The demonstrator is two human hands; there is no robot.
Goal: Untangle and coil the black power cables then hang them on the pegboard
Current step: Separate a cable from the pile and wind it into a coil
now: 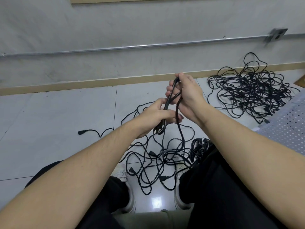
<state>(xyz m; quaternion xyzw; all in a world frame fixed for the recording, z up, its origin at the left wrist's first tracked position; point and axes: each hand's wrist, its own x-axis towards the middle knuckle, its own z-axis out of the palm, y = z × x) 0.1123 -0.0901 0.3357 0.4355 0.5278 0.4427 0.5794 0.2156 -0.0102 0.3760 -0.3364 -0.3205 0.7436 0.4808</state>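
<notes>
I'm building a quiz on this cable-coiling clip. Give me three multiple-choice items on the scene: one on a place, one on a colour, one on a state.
1. Where is the big tangled pile?
A. On the floor by the wall, to the right
B. On the person's lap
C. On a shelf

2. What colour are the cables?
A. White
B. Black
C. Orange

3. What are the hands doing?
A. Both hang idle
B. Only the left hand holds a cable
C. Both grip the looped cable

Answers: 1 A, it lies on the tiles under the baseboard. 2 B, every cable is black. 3 C, the right hand grips the loops' top, the left their bottom.
</notes>
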